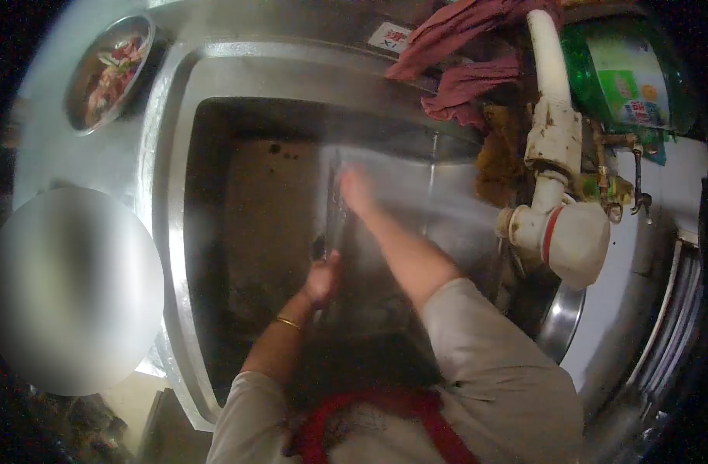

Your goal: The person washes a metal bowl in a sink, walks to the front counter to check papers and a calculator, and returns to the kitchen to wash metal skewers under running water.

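Observation:
Both my hands are inside a deep metal sink (182, 193). Between them is a thin, dark, shiny thing (336, 205) seen nearly edge-on; its kind cannot be made out. My left hand (323, 282), below a gold bracelet's wrist, is closed at the near end of this thing, beside a small black part (318, 247). Farther up, my right hand (355, 189) lies against its far end. Motion smears the right fingers, so their grip cannot be told. A pale stream of water (446, 197) runs from the white tap on the right toward the right hand.
The stained white pipe and tap (574, 240) jut over the sink's right side. Pink cloths (466, 85) and a green bottle (628, 81) stand behind. A metal bowl of food scraps (110, 77) sits at the upper left. A blurred oval covers the left side.

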`<state>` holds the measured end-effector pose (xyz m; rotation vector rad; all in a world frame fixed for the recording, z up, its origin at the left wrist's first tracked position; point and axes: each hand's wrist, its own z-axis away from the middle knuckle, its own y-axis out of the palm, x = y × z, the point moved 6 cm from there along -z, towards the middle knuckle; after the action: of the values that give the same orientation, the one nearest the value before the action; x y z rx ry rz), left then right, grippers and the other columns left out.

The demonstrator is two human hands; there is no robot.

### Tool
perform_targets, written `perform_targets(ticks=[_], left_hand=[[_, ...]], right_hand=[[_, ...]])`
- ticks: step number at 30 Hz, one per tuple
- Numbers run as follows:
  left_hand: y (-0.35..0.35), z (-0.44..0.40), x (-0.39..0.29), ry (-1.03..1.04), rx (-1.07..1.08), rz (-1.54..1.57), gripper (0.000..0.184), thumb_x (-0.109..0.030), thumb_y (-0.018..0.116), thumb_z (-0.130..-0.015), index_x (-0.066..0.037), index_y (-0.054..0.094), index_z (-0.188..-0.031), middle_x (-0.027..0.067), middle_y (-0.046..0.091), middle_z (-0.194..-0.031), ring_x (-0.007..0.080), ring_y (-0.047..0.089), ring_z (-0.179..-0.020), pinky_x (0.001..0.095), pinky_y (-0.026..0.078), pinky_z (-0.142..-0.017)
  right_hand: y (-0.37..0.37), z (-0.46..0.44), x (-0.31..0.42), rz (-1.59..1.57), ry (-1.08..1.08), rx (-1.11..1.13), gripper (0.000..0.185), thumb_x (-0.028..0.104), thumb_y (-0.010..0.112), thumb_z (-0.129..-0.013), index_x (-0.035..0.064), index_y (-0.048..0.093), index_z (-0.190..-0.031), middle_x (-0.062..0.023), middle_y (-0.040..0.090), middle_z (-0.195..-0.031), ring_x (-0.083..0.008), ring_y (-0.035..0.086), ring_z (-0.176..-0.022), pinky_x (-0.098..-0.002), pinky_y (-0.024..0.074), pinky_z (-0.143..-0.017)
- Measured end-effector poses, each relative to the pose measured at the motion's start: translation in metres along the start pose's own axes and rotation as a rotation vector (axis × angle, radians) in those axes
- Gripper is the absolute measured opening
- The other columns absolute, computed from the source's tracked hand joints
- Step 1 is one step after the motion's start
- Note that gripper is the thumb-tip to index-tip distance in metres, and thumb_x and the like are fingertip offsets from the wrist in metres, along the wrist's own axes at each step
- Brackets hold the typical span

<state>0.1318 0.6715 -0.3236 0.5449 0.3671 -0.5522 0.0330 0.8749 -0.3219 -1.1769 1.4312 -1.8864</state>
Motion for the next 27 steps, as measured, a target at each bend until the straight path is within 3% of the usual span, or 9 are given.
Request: perform_targets(ticks=[4, 8, 10, 13, 15, 17, 19, 23, 27], left_hand=[[-0.024, 0.008, 0.011, 0.046, -0.04, -0.348, 0.047, -0.05, 0.041, -0.09, -0.011, 0.047, -0.064, -0.0009, 0.04, -0.052, 0.0122, 0.036, -0.046, 0.0322, 0.029, -0.042], [-0.036, 0.004, 0.031, 0.216, -0.164, -0.114, 0.036, -0.04, 0.047, -0.089, -0.004, 0.05, -0.089, 0.0073, 0.054, -0.062, 0.0228, 0.052, -0.054, 0.0407, 0.039, -0.049], [-0.037, -0.032, 0.061, 0.312, -0.264, -0.415, 0.035, -0.034, 0.051, -0.087, -0.004, 0.047, -0.104, 0.009, 0.059, -0.067, 0.0294, 0.059, -0.06, 0.0446, 0.043, -0.054], [0.026, 0.011, -0.012, 0.39, -0.295, -0.895, 0.039, -0.025, 0.05, -0.089, -0.006, 0.04, -0.122, 0.0092, 0.06, -0.091, 0.0234, 0.058, -0.086, 0.0386, 0.046, -0.073], [0.054, 0.014, -0.037, 0.784, -0.33, -0.525, 0.04, -0.023, 0.051, -0.088, -0.007, 0.039, -0.122, 0.0096, 0.059, -0.097, 0.0248, 0.056, -0.093, 0.0384, 0.045, -0.078], [0.045, 0.007, -0.042, 0.73, -0.3, 0.009, 0.038, -0.024, 0.051, -0.087, -0.007, 0.041, -0.12, 0.0089, 0.058, -0.1, 0.0248, 0.054, -0.097, 0.0372, 0.045, -0.081], [0.039, 0.006, -0.033, 0.22, -0.202, 0.656, 0.035, -0.027, 0.052, -0.087, -0.008, 0.046, -0.116, 0.0071, 0.057, -0.101, 0.0233, 0.053, -0.097, 0.035, 0.045, -0.08], [0.058, 0.018, -0.072, 0.107, 0.231, 0.533, 0.024, -0.039, 0.051, -0.088, -0.016, 0.057, -0.083, -0.0021, 0.054, -0.072, 0.0119, 0.05, -0.067, 0.0258, 0.041, -0.059], [0.085, 0.055, -0.114, 0.127, 0.265, 0.513, 0.026, -0.044, 0.055, -0.085, -0.018, 0.056, -0.084, -0.0046, 0.05, -0.064, 0.0069, 0.041, -0.055, 0.0196, 0.029, -0.044]], right_hand=[[0.027, -0.04, -0.09, 0.01, 0.281, -0.183, 0.006, 0.01, 0.05, -0.079, 0.0073, 0.054, -0.083, -0.0136, 0.055, -0.081, -0.0289, 0.053, -0.076, -0.0417, 0.0434, -0.066], [-0.064, 0.031, -0.126, -0.235, 0.182, -0.464, 0.025, 0.016, 0.052, -0.082, 0.006, 0.053, -0.104, -0.0134, 0.055, -0.103, -0.0277, 0.05, -0.1, -0.0389, 0.0399, -0.086], [-0.063, 0.075, -0.127, -0.559, 0.264, -0.409, 0.034, 0.023, 0.052, -0.083, 0.0062, 0.052, -0.112, -0.0125, 0.055, -0.111, -0.0275, 0.048, -0.106, -0.0398, 0.0369, -0.092], [-0.039, 0.119, -0.047, -0.901, 0.536, -0.017, 0.034, 0.033, 0.052, -0.085, 0.006, 0.056, -0.105, -0.0112, 0.06, -0.1, -0.0298, 0.052, -0.097, -0.0422, 0.038, -0.09], [-0.009, 0.141, -0.011, -1.23, 0.897, 0.341, 0.034, 0.034, 0.049, -0.088, 0.0064, 0.054, -0.107, -0.0097, 0.062, -0.096, -0.0271, 0.054, -0.095, -0.0414, 0.0402, -0.088], [-0.006, 0.132, -0.02, -1.455, 0.967, 0.359, 0.029, 0.03, 0.052, -0.088, 0.0081, 0.052, -0.107, -0.0088, 0.061, -0.09, -0.0236, 0.056, -0.088, -0.0378, 0.044, -0.082], [-0.008, 0.129, -0.012, -1.678, 0.991, 0.294, 0.019, 0.027, 0.051, -0.089, 0.0106, 0.058, -0.095, -0.0048, 0.06, -0.087, -0.0189, 0.058, -0.079, -0.0348, 0.0482, -0.068], [-0.049, 0.141, 0.011, -1.661, 0.78, 0.287, 0.02, 0.023, 0.053, -0.088, 0.01, 0.055, -0.103, -0.0041, 0.059, -0.087, -0.0179, 0.057, -0.079, -0.0323, 0.0458, -0.064], [-0.115, 0.143, 0.036, -1.657, 0.72, 0.261, 0.029, 0.02, 0.059, -0.084, 0.009, 0.052, -0.11, -0.0033, 0.058, -0.094, -0.0168, 0.054, -0.084, -0.0325, 0.0431, -0.063]])
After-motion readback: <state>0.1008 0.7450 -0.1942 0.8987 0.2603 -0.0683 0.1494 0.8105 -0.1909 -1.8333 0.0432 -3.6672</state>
